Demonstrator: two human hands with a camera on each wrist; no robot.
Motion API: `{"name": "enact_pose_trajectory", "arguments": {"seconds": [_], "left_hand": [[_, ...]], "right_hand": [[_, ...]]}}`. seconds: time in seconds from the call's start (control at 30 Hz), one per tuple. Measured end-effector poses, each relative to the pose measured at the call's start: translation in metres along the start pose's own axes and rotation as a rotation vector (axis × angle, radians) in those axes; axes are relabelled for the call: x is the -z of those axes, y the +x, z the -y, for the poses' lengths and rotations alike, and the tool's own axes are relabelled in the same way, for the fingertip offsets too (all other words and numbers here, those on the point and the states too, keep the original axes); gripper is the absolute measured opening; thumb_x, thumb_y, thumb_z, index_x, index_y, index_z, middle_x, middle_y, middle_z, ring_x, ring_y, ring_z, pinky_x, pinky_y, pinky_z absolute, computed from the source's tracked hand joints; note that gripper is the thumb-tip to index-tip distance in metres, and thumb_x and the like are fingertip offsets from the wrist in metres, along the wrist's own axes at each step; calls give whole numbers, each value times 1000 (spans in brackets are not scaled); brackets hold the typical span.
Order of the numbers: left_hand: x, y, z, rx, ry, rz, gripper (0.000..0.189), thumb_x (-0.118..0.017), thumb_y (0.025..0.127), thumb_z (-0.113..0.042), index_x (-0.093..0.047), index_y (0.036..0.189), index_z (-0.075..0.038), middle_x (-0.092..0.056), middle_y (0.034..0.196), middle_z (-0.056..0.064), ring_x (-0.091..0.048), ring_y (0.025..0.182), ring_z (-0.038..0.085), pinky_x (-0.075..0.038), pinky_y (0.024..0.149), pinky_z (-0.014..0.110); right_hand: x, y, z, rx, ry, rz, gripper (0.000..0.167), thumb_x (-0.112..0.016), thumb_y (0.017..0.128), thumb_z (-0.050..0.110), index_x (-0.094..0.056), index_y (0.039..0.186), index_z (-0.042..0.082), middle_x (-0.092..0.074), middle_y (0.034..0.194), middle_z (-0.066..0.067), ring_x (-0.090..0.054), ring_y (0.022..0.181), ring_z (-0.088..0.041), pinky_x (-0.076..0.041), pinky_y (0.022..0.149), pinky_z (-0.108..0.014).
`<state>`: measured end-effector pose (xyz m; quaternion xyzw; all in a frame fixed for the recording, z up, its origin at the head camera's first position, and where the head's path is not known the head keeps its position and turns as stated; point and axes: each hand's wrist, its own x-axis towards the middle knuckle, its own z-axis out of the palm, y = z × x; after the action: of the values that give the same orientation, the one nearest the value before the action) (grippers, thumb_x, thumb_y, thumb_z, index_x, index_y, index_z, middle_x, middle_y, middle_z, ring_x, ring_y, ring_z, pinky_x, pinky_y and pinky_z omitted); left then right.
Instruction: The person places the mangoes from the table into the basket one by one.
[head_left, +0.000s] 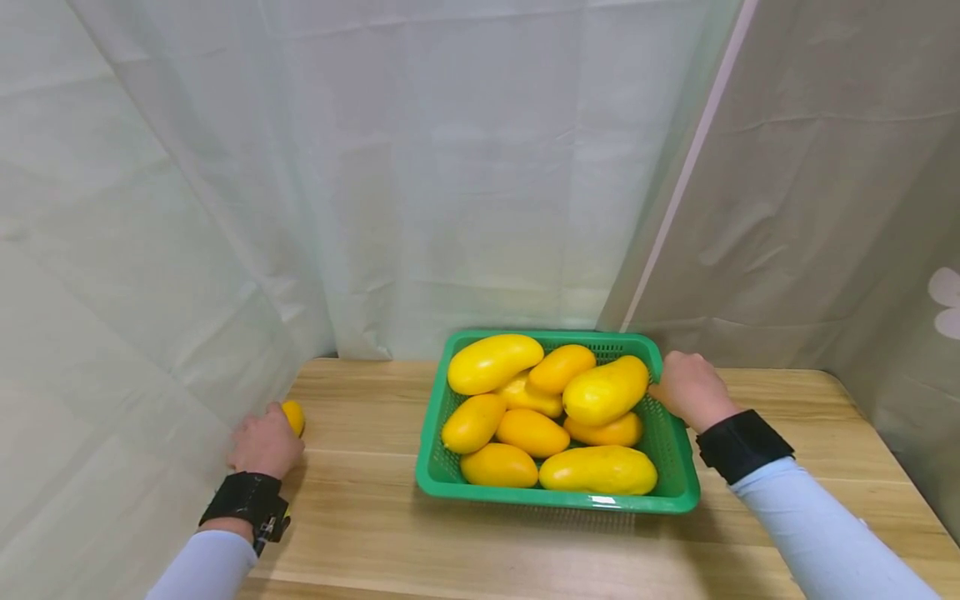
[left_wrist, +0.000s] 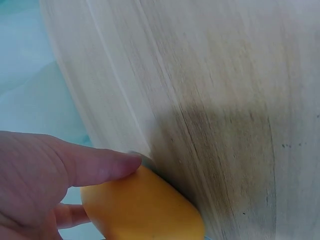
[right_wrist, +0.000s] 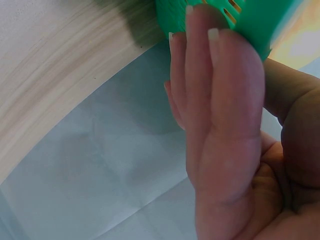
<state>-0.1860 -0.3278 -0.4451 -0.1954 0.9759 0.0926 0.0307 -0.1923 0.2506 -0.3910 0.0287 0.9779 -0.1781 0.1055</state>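
At the left end of the table, my left hand (head_left: pixel 266 442) holds an orange-yellow mango (head_left: pixel 293 417). In the left wrist view, the thumb lies along the top of the mango (left_wrist: pixel 145 207) and a finger shows beneath; the rest is cut off. My right hand (head_left: pixel 692 389) grips the right rim of a green plastic basket (head_left: pixel 555 497). In the right wrist view, the fingers (right_wrist: pixel 235 85) lie against the basket's outer wall (right_wrist: pixel 260 25), with the thumb on its other side. Several smooth orange mangoes (head_left: pixel 532 433) and larger, longer yellow fruits (head_left: pixel 600 471) fill the basket.
The basket stands on a wooden table (head_left: pixel 360 508), near its back edge. Pale sheeting (head_left: pixel 487 183) hangs behind the table and along the left side (head_left: pixel 150 275), close to my left hand. Darker grey sheeting (head_left: pixel 810 208) covers the right side.
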Motion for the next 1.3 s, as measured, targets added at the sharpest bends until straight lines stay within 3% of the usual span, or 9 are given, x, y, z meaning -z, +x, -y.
{"name": "enact_pose_trajectory", "arguments": {"seconds": [0.3,0.4,0.57,0.7,0.93,1.13,1.3], "left_hand": [[3,-5,-7,-21,21,15,57,-63,78,-17,-34,122,5,-41,91,33,-41,81,50,-42,57,58],[4,-5,-10,-79,42,-15,55,-63,78,-17,-36,119,8,-44,86,31,-45,78,46,-41,57,51],[7,-6,-19,-209,53,-127,49,-65,78,-17,-44,111,11,-51,77,25,-50,70,39,-39,56,44],[14,-10,-34,-280,21,-220,51,-68,77,-16,-46,112,12,-54,79,26,-52,70,41,-39,58,46],[28,-25,-71,-343,-54,-323,59,-66,76,-13,-43,127,6,-54,92,31,-53,81,47,-40,66,52],[40,-43,-104,-409,-145,-331,58,-65,80,-14,-42,132,-2,-50,108,31,-49,94,46,-44,70,54],[48,-60,-129,-484,-196,-327,63,-69,80,-15,-40,136,-9,-48,112,27,-46,97,40,-46,69,51]], "right_hand": [[0,0,0,7,-8,-12,23,-61,85,19,-55,79,-2,-52,66,-11,-53,57,-22,-43,50,-26],[1,1,0,7,-9,-14,22,-61,85,18,-56,80,-2,-52,67,-11,-53,57,-23,-43,50,-26],[2,1,1,4,-19,-15,25,-62,85,20,-56,84,-4,-53,69,-12,-54,59,-23,-43,51,-27],[2,0,1,0,-14,-10,25,-62,85,19,-56,85,-5,-54,70,-12,-54,59,-23,-44,51,-27],[1,0,1,-7,-6,0,22,-62,85,18,-56,82,-3,-53,69,-12,-54,59,-23,-44,50,-27],[0,1,0,-5,-18,-1,26,-63,85,20,-55,85,-5,-54,70,-13,-55,59,-23,-44,50,-27],[1,0,0,-2,-13,1,24,-62,85,20,-55,83,-4,-54,68,-12,-54,58,-23,-44,50,-27]]}}
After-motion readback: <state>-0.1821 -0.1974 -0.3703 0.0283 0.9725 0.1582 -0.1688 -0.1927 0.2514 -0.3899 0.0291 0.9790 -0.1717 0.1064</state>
